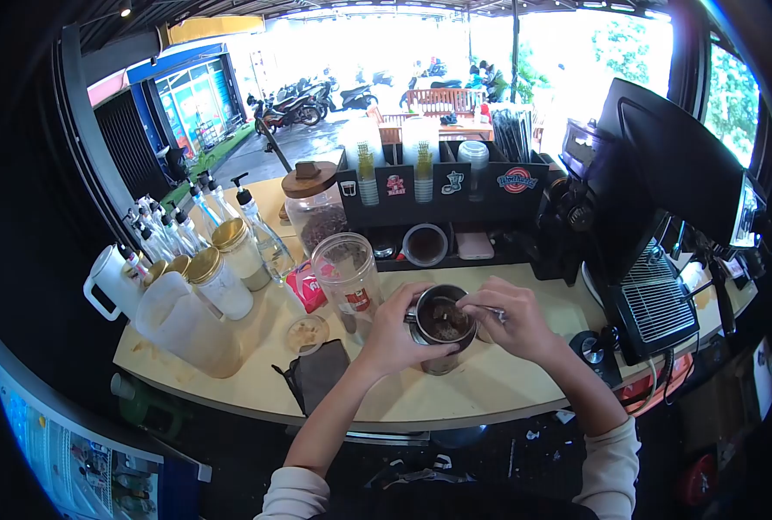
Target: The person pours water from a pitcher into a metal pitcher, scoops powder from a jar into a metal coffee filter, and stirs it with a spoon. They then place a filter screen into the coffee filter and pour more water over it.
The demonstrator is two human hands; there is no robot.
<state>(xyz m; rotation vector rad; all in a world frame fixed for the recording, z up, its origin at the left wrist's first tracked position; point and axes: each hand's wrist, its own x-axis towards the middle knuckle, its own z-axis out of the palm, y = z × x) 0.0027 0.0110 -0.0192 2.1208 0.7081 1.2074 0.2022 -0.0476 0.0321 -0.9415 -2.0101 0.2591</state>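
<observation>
My left hand [396, 331] is wrapped round a stainless steel cup [413, 317], tilted so its mouth faces me. Dark brown contents [447, 321] with a few paler bits show inside it. My right hand [517, 319] is closed at the cup's right rim and pinches a thin metal spoon [493, 310]; its lower end is hidden in the cup. Left of my left hand stands a clear jar [348, 276] with a red label, its lid off. A round lid [306, 334] lies beside it, near a red packet [306, 288] and a dark folded cloth [327, 374].
Gold-lidded jars [219, 282], a frosted pitcher [186, 325] and several pump bottles [260, 225] crowd the left. A black organizer [442, 178] with plastic cups lines the back. On the right stands a coffee machine [659, 299]. The counter's front edge [455, 423] curves before me.
</observation>
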